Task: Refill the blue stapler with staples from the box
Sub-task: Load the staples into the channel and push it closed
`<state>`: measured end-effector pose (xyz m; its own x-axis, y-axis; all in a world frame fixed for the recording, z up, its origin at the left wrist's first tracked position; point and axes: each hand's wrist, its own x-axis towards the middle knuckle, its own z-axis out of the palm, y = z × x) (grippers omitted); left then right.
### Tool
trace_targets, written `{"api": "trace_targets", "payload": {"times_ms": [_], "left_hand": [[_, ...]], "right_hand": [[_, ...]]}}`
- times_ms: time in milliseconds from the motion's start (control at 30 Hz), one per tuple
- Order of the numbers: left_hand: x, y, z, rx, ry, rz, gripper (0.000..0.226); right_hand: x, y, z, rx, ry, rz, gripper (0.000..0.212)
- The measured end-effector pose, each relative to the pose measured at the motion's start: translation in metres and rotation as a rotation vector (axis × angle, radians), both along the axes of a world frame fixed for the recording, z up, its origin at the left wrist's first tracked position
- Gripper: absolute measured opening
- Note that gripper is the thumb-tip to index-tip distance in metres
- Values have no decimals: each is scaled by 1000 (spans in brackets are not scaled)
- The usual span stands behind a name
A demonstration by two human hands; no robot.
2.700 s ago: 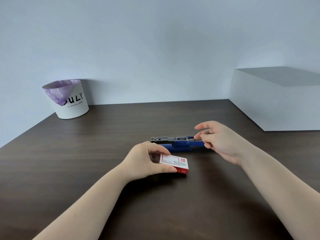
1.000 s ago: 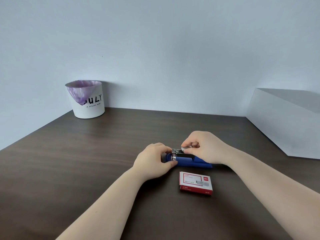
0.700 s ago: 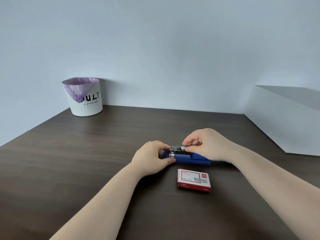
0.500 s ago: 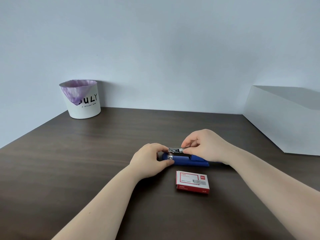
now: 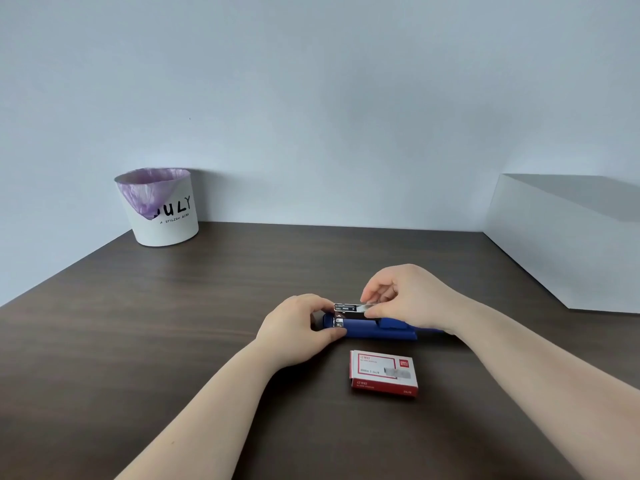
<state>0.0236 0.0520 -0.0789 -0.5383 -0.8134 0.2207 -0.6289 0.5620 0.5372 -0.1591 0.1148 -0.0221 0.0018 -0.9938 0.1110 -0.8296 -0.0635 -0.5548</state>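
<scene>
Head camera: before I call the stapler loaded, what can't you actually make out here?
- Staples in the stapler: the right hand covers most of the metal rail, so whether a strip is seated is hidden.
- Stapler's front end: behind the left hand.
- Stapler's rear: under the right wrist.
- Staple box: small print too small to read; contents not visible.
- Bin: first letter of its lettering covered by the purple liner.

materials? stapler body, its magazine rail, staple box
Blue stapler body: matte, evenly coloured, probably plastic or painted metal. Silver magazine rail: bare metal, bright reflections. Red-and-white staple box: printed cardboard, flat faces with folded edges.
</scene>
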Motion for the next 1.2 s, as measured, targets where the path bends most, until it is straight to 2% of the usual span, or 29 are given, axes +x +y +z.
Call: {"api": "trace_targets", "payload": {"times_ms": [133, 233, 300, 400, 500, 800, 900, 1000, 1133, 1200], "left_hand": [[0, 1, 1, 2, 8, -4, 36], [0, 1, 1, 1, 13, -5, 36], [0, 0, 0, 7, 16, -3, 36], [0, 0, 0, 6, 19, -1, 36], [0, 1, 1, 7, 23, -2, 35], [0, 0, -1, 7, 25, 1, 36], [0, -2, -2, 4, 22, -2, 37], [1, -4, -5, 5, 20, 7, 35], [2, -7, -7, 20, 16, 0, 36], [3, -6, -8, 28, 19, -1, 36]], "right_hand": [[-1, 3, -2, -8, -8, -19, 18], [-7, 7, -1, -76, -47, -92, 6], [-9, 9, -1, -89, 44, -93, 8], [-6, 9, -6, -48, 287, 26, 20], [-2, 4, -10, -60, 372, 96, 23], [2, -1, -9, -43, 388, 198, 25], [-11, 7, -6, -60, 307, 133, 22], [-34, 16, -7, -39, 269, 60, 33], [-60, 25, -13, 211, 630, -59, 52], [-65, 27, -11, 290, 670, -99, 48]]}}
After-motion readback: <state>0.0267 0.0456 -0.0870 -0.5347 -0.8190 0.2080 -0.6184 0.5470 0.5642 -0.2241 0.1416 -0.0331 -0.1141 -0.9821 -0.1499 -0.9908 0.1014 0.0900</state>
